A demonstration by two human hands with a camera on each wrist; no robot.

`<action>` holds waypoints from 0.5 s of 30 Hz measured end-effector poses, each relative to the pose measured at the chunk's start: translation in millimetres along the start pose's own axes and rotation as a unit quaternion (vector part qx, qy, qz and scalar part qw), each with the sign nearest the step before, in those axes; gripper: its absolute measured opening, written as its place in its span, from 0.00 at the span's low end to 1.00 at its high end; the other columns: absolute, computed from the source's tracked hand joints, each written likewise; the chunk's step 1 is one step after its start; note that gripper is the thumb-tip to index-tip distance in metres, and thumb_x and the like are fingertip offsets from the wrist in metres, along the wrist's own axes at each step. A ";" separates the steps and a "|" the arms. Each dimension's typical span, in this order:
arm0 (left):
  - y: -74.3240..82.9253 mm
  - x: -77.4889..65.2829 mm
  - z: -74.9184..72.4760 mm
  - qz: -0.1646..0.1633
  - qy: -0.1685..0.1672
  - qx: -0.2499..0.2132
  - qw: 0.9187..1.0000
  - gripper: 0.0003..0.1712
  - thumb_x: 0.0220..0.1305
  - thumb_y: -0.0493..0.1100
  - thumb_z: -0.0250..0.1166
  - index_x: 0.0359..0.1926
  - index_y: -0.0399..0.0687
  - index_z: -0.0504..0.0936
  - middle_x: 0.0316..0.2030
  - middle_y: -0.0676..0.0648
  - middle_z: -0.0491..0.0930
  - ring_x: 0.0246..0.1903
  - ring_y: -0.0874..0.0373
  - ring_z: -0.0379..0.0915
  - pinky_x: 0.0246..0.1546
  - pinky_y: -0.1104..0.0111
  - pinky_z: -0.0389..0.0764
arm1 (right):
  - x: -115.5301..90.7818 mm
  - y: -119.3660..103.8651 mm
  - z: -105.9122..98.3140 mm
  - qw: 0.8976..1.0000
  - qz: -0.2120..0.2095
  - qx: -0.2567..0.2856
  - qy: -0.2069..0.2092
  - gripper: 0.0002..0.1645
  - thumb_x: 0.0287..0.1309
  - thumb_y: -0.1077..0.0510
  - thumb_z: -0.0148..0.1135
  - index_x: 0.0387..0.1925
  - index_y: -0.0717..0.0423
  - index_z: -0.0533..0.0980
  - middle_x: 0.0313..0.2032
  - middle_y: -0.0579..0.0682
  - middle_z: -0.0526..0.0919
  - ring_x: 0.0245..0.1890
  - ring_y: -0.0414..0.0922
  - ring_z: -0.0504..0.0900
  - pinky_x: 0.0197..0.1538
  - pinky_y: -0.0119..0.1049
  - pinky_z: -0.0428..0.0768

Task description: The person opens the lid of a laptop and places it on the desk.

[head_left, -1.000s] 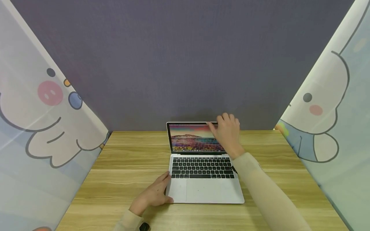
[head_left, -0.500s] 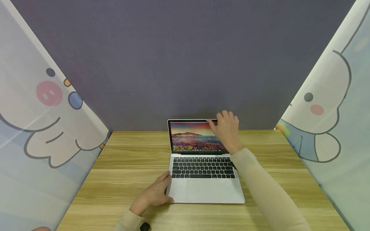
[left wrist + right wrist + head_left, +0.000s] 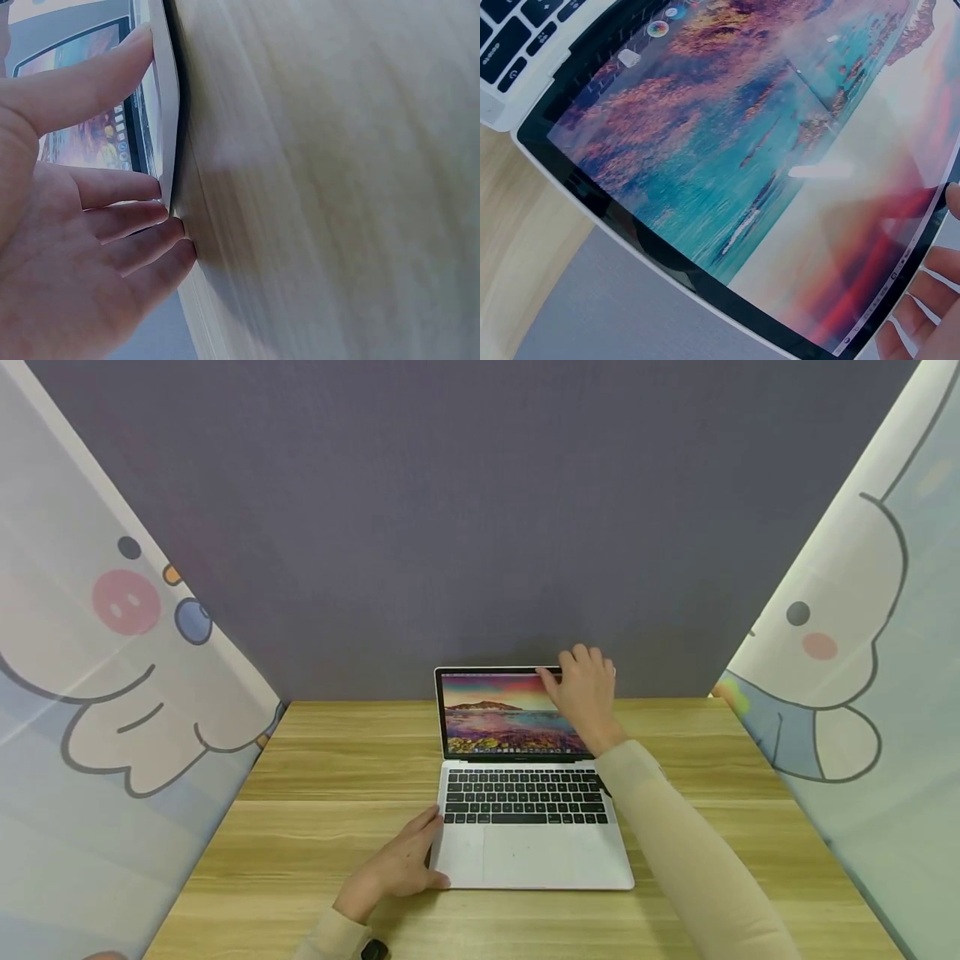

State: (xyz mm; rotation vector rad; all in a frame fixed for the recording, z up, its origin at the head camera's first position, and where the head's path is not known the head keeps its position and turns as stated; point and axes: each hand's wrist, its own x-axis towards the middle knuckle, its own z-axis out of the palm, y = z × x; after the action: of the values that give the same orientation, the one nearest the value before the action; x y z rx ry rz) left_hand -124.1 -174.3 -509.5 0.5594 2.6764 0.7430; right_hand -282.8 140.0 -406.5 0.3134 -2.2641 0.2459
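A silver laptop stands unfolded, its screen lit with a colourful coastal picture. At the lid's upper right, my right hand pinches the top edge, with the thumb on the front bezel and the fingers behind. The right wrist view has the screen up close, and fingers of the right hand at its edge. My left hand rests against the left side of the base, its thumb by the front corner. In the left wrist view the left hand has fairly straight fingers, touching the base's edge.
The laptop lies on a wood-grain table. Behind it rises a dark grey panel. Cartoon-printed sheets line the left and right sides. A black item is at the left cuff.
The right hand has tilted the lid slightly further back, so its top edge sits higher in the head view. The keyboard reflection on the screen has faded. The left hand has stayed in place.
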 end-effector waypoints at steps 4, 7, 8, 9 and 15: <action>-0.1 -0.2 0.2 -0.001 0.001 -0.004 1.000 0.55 0.51 0.48 0.80 0.71 0.24 0.63 0.76 0.31 0.54 0.74 0.35 0.53 0.70 0.44 0.61 | -0.5 1.0 2.2 1.000 0.002 0.000 -0.008 0.25 0.64 0.42 0.68 0.30 0.61 0.78 0.33 0.59 0.78 0.35 0.60 0.74 0.36 0.54 0.73; 0.0 -0.8 -0.1 0.000 0.003 -0.005 1.000 0.55 0.51 0.48 0.80 0.71 0.24 0.63 0.76 0.31 0.54 0.74 0.35 0.53 0.70 0.44 0.62 | -0.3 2.3 3.3 1.000 -0.001 0.002 -0.014 0.23 0.65 0.43 0.67 0.32 0.62 0.80 0.35 0.60 0.79 0.36 0.60 0.76 0.37 0.56 0.76; -0.1 -0.9 -0.3 0.001 0.003 -0.004 1.000 0.55 0.51 0.48 0.80 0.71 0.24 0.63 0.76 0.31 0.54 0.74 0.35 0.53 0.70 0.44 0.62 | 0.0 2.7 3.2 1.000 -0.002 0.003 -0.016 0.23 0.65 0.44 0.67 0.33 0.63 0.81 0.36 0.60 0.80 0.37 0.61 0.76 0.37 0.57 0.77; -0.1 -1.0 -0.3 0.002 0.004 -0.004 1.000 0.55 0.51 0.48 0.80 0.71 0.24 0.63 0.76 0.31 0.54 0.74 0.35 0.53 0.70 0.44 0.62 | 0.4 3.4 3.3 1.000 -0.003 0.004 -0.020 0.22 0.65 0.45 0.66 0.34 0.63 0.82 0.36 0.60 0.80 0.37 0.61 0.77 0.38 0.58 0.77; -0.3 -1.3 0.8 0.009 0.006 -0.002 1.000 0.55 0.51 0.49 0.80 0.72 0.24 0.63 0.76 0.31 0.54 0.74 0.36 0.53 0.70 0.44 0.61 | 2.7 8.1 0.4 0.998 0.011 0.023 -0.062 0.19 0.67 0.50 0.62 0.40 0.64 0.84 0.42 0.61 0.82 0.44 0.62 0.77 0.43 0.60 0.79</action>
State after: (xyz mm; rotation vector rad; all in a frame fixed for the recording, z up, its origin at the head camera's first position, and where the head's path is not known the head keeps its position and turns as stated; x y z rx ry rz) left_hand -122.7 -174.8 -510.0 0.5809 2.6841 0.7595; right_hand -287.3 147.2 -405.3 0.3363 -2.3882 0.2969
